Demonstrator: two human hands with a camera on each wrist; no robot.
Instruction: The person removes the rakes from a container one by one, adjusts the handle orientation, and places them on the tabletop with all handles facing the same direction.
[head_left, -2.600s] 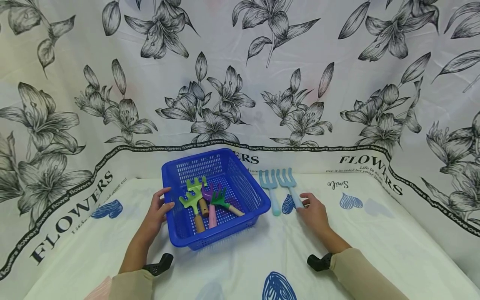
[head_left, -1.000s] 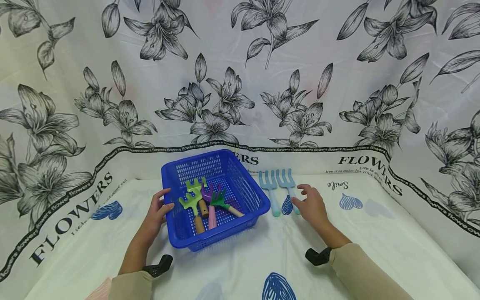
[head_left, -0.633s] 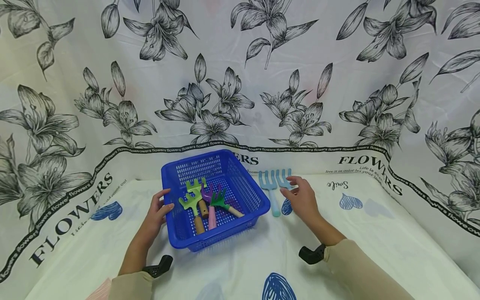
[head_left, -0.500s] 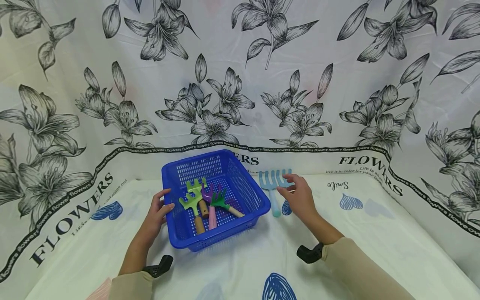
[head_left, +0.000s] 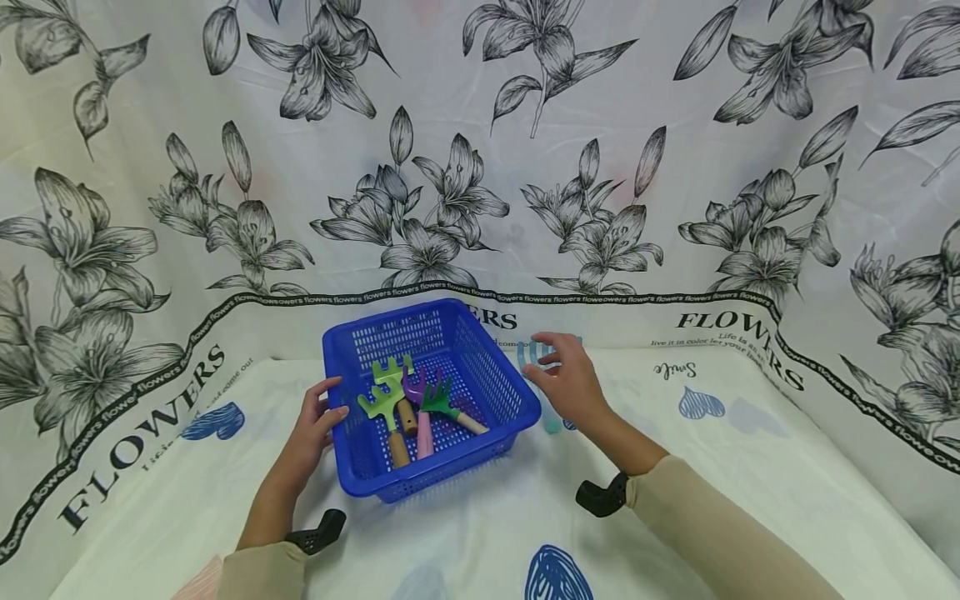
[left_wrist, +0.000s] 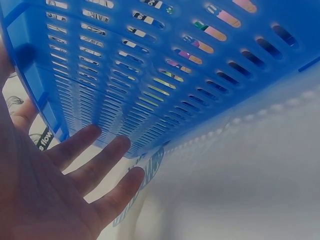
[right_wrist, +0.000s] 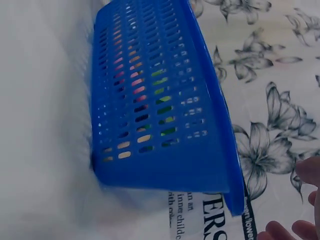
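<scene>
My left hand [head_left: 311, 425] grips the left rim of a blue plastic basket [head_left: 442, 467], and in the left wrist view its other fingers spread along the slotted outer wall. Inside lie toy garden forks: two lime-green ones, the nearer lime-green fork [head_left: 384, 404] with a wooden handle, a purple fork with a pink handle [head_left: 425, 435], and a dark green fork [head_left: 438, 398]. Right of the basket, my right hand [head_left: 573, 387] hovers with loosely bent fingers, holding nothing. It largely covers two light blue forks; one light blue fork's handle end [head_left: 552, 426] shows below it.
A white printed cloth [head_left: 465, 550] covers the table, and a flower-patterned curtain [head_left: 480, 208] rises behind it and at both sides. Both wrists carry a black camera mount, such as the right mount [head_left: 602, 496].
My right hand has let go of the right light blue fork's handle and moved left and away from me, over both light blue forks. My left hand and the basket have stayed put.
</scene>
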